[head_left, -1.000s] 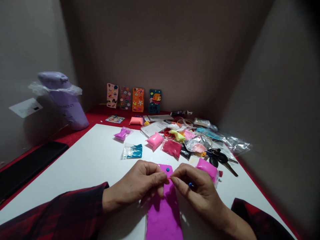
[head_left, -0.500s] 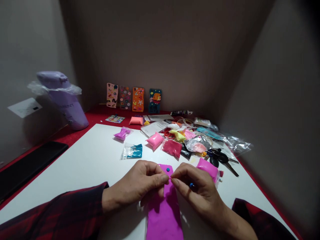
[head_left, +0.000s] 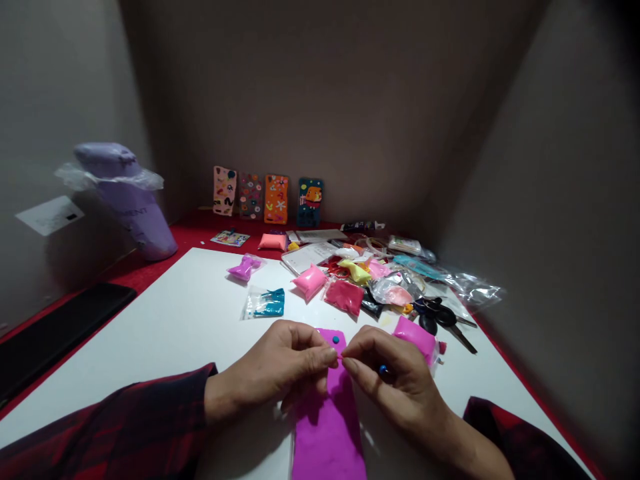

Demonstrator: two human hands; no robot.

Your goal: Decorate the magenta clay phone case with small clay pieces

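Note:
Over a flat piece covered in magenta clay (head_left: 330, 433), my two hands meet fingertip to fingertip. My left hand (head_left: 280, 367) pinches one end of a tiny pink strand of clay (head_left: 340, 358), and the other end is between the thumb and index finger of my right hand (head_left: 400, 380). A small dark blue dot (head_left: 335, 340) sits near the top of the magenta piece. Behind the right fingers shows a bit of something blue (head_left: 383, 370), too small to name. The lower edge of the magenta piece runs out of view.
Clay packets, such as a teal one (head_left: 270, 303) and a red one (head_left: 344, 297), lie beyond my hands. Black-handled scissors (head_left: 445, 320) rest at the right. Decorated phone cases (head_left: 277, 199) lean on the back wall. A purple bottle-shaped object (head_left: 140, 220) and black phone-like slab (head_left: 60, 327) are left.

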